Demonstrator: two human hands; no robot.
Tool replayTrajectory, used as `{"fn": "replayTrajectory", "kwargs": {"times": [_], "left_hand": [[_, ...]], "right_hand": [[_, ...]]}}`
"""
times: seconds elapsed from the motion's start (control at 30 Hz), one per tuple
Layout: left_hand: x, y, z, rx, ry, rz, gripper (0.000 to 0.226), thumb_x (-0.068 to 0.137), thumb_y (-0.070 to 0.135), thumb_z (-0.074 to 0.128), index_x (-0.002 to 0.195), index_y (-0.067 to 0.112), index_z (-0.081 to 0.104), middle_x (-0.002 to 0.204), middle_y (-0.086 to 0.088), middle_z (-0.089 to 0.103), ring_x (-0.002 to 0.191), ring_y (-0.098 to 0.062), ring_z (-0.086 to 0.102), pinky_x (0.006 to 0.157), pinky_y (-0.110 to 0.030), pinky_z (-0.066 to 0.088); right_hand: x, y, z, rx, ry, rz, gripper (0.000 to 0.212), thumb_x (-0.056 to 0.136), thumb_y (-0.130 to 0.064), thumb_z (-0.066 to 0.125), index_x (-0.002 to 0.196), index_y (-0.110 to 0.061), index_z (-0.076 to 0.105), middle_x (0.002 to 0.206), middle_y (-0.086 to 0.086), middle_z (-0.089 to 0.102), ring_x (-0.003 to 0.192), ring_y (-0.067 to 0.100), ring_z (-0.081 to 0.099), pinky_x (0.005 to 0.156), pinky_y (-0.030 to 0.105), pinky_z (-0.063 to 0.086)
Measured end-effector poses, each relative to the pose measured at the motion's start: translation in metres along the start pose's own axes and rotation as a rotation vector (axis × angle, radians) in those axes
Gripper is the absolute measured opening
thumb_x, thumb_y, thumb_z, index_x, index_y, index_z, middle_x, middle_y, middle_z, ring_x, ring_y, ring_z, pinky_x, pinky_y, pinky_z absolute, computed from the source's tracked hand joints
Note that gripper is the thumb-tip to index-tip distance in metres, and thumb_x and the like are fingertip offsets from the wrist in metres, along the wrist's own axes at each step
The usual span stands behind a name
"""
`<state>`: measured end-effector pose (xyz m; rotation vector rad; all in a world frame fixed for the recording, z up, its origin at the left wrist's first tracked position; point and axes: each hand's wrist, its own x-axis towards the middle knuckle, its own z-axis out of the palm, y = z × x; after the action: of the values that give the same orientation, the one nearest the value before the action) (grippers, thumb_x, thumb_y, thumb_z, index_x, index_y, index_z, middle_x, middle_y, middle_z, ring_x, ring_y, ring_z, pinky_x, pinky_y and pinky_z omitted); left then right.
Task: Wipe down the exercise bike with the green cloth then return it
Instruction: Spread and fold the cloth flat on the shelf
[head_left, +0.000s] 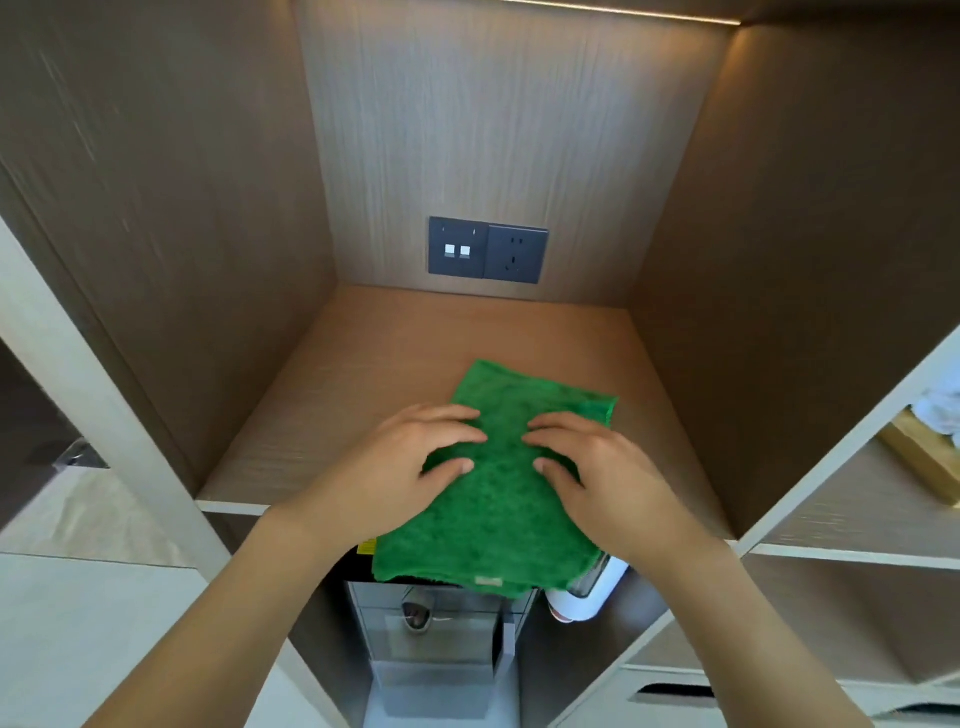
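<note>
A folded green cloth (498, 499) lies on the wooden shelf (322, 395) of an open cabinet niche, its near end hanging over the shelf's front edge. My left hand (410, 462) rests on the cloth's left side with fingers spread and slightly bent. On the cloth's right side my right hand (592, 467) presses in the same way. Neither hand has the cloth gripped. The exercise bike is not in view.
A dark socket panel (487, 250) sits on the niche's back wall. Below the shelf stand a grey appliance (436, 634) and a white cylinder (587, 592). Side walls close the niche left and right. Open shelves (852, 519) at right hold a golden box (924, 457).
</note>
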<state>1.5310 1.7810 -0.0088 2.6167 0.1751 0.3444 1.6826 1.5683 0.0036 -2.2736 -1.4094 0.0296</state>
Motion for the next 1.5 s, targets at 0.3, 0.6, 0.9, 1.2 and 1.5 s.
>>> {"fn": "replayTrajectory", "kwargs": {"times": [0.3, 0.6, 0.9, 1.2, 1.5], "left_hand": [[-0.029, 0.017, 0.012, 0.051, 0.097, 0.027, 0.048, 0.101, 0.061, 0.044, 0.131, 0.036, 0.073, 0.127, 0.021, 0.062, 0.117, -0.006, 0.049, 0.099, -0.027, 0.04], [-0.061, 0.013, 0.038, 0.157, 0.227, 0.076, 0.05, 0.098, 0.061, 0.058, 0.138, 0.032, 0.069, 0.138, 0.019, 0.061, 0.117, -0.009, 0.051, 0.101, -0.026, 0.044], [-0.069, 0.026, 0.051, 0.136, 0.422, 0.108, 0.033, 0.1, 0.031, 0.064, 0.129, 0.02, 0.075, 0.138, 0.013, 0.068, 0.124, -0.012, 0.063, 0.105, -0.04, 0.052], [-0.055, 0.058, -0.022, -0.142, 0.538, 0.11, 0.027, 0.104, 0.03, 0.06, 0.13, 0.036, 0.067, 0.121, 0.029, 0.066, 0.107, -0.002, 0.068, 0.087, -0.008, 0.047], [-0.006, 0.028, -0.033, -0.025, 0.44, -0.011, 0.028, 0.099, 0.037, 0.064, 0.126, 0.037, 0.07, 0.127, 0.016, 0.066, 0.118, -0.01, 0.064, 0.101, -0.041, 0.054]], "right_hand": [[-0.034, 0.02, 0.008, 0.076, 0.104, -0.097, 0.03, 0.101, -0.003, 0.067, 0.128, -0.011, 0.076, 0.139, -0.001, 0.07, 0.134, 0.02, 0.063, 0.11, 0.048, 0.05], [-0.069, 0.028, 0.009, -0.022, 0.008, -0.152, 0.061, 0.103, -0.053, 0.059, 0.157, -0.028, 0.049, 0.166, -0.022, 0.036, 0.157, -0.004, 0.022, 0.13, 0.037, 0.019], [-0.077, 0.022, 0.019, -0.048, 0.294, -0.273, 0.035, 0.094, -0.027, 0.075, 0.128, -0.015, 0.077, 0.14, -0.006, 0.069, 0.136, 0.014, 0.061, 0.103, 0.043, 0.055], [-0.053, -0.009, -0.043, 0.336, 0.456, -0.197, 0.025, 0.093, -0.038, 0.079, 0.111, -0.021, 0.081, 0.109, -0.02, 0.076, 0.102, 0.0, 0.073, 0.09, 0.019, 0.056], [-0.003, 0.004, -0.032, 0.126, 0.276, -0.058, 0.028, 0.098, -0.018, 0.074, 0.126, -0.015, 0.075, 0.129, -0.005, 0.069, 0.122, 0.013, 0.064, 0.109, 0.031, 0.048]]}}
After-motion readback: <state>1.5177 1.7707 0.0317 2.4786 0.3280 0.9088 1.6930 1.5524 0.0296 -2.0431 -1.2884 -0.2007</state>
